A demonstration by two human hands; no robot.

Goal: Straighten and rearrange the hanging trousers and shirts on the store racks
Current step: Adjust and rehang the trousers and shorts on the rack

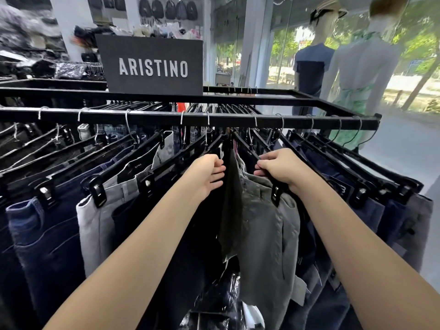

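A black metal rack (214,120) carries a row of trousers on black clip hangers. My left hand (207,173) grips the edge of the dark trousers (190,234) left of a narrow gap. My right hand (277,167) curls its fingers over the black hanger of the grey trousers (266,225) on the right of that gap. A thin dark olive pair (231,210) hangs between my two hands. Light grey trousers (95,225) and blue jeans (45,236) hang further left, navy pairs (371,210) to the right.
A black ARISTINO sign (152,65) stands on the rack's top. Two dressed mannequins (312,67) stand by the glass shopfront at the right. Shelves of bags (166,10) fill the back wall. Plastic wrapping (221,303) hangs low between the trousers.
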